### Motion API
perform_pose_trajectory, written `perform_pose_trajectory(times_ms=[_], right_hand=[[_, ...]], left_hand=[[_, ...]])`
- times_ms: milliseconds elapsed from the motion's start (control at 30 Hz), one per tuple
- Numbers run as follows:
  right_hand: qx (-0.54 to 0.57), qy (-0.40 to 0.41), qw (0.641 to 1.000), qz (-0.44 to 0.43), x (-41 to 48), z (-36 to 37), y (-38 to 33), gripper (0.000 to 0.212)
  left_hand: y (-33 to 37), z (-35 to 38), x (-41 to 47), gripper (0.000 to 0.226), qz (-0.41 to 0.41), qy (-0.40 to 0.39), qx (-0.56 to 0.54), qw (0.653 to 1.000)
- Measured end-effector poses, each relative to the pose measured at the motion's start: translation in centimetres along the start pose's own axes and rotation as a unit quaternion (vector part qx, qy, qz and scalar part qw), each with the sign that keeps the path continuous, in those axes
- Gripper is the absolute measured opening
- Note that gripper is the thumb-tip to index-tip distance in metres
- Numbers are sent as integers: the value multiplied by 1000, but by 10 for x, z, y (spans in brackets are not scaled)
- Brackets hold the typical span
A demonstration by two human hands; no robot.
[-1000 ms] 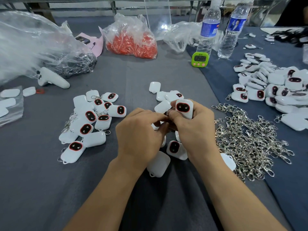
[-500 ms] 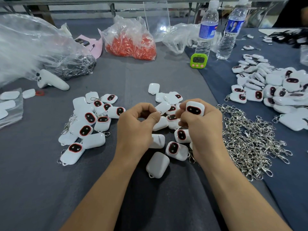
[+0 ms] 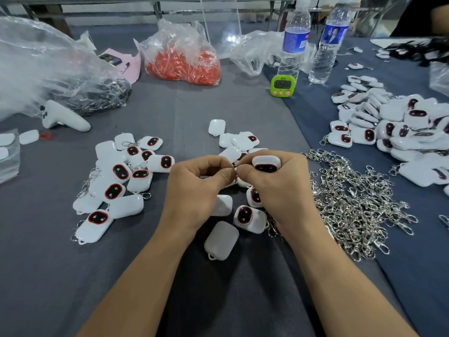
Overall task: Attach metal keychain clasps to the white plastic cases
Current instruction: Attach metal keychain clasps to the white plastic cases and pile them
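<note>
Above a grey table (image 3: 48,263), the right hand (image 3: 279,188) grips a white case (image 3: 266,164) with a dark, red-ringed oval face. The left hand (image 3: 196,190) pinches a silver clasp (image 3: 234,169) just beside it.

Only a sliver of the metal clasp (image 3: 234,169) is seen between the thumbs of the left hand (image 3: 194,190) and right hand (image 3: 279,188); its join to the white case (image 3: 266,164) cannot be told. The digits of the green timer (image 3: 283,85) are blurred. A person's arm (image 3: 437,18) is cut off beyond the table's far right corner.
</note>
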State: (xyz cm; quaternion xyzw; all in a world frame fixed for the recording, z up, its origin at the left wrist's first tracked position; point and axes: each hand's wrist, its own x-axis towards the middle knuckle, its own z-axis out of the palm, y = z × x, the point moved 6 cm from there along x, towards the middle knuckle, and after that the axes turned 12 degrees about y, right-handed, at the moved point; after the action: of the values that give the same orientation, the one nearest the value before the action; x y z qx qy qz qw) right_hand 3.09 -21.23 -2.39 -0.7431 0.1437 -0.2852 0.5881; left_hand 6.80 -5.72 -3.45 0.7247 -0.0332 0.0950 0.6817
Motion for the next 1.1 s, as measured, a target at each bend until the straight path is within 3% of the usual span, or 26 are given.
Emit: perform_pose_trajectory(times_ms=[233, 367, 700, 933, 1100], right_hand=[[-114, 12, 986, -125, -3, -6, -13, 6], [-106, 11, 983, -146, -6, -6, -16, 8], [-124, 7, 987, -101, 0, -7, -5, 7], [19, -23, 999, 34, 5, -2, 9, 8], [67, -55, 994, 64, 4, -2, 9, 7]], left_hand=[[1, 0, -1, 15, 8, -8, 36, 999], [1, -1, 1, 18, 27, -16, 57, 998], [8, 1, -5, 23, 120, 15, 133, 984], [-1, 2, -2, 12, 3, -1, 33, 999], [3, 4, -2, 15, 0, -26, -21, 999]])
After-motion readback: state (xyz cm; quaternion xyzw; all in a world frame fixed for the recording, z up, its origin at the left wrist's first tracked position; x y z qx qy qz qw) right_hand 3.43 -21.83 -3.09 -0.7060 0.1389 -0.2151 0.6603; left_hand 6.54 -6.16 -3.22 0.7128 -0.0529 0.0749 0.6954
